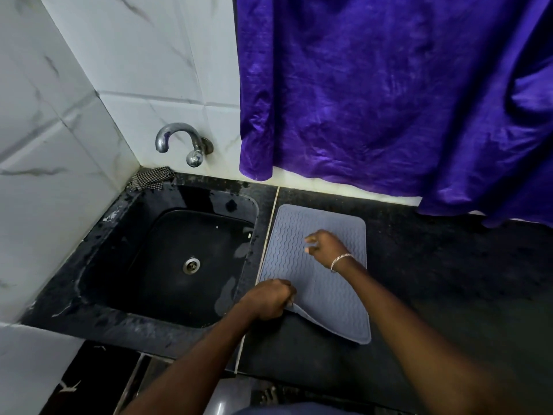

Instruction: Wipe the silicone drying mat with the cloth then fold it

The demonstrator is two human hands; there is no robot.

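Your forearms fill the bottom of the shot, and your left hand [269, 299] is the one doing the work. Its fingers are curled tight around the near-left corner of the silicone mat [314, 274]. That corner is peeled up off the black counter [434, 265], while the rest lies flat just right of the sink [119, 211]. Your right hand [324, 247] hovers over the middle of the mat, fingers loosely curled with nothing in them as far as I can see. The checked cloth [152, 177] is bunched in the far corner behind the sink, near the tap [179, 139] and well away from both hands, so my read is you're on the fold, not the wipe. Tip for that: silicone is floppy and grippy, so one pinched corner will probably drag the sheet crooked. I'd drop the right hand flat on the centre as an anchor. Better yet, take the near-right corner with it so both near corners rise together, then carry them to the far edge and line up the corners before pressing the crease. If the ridges look wet at all, grab the cloth first.
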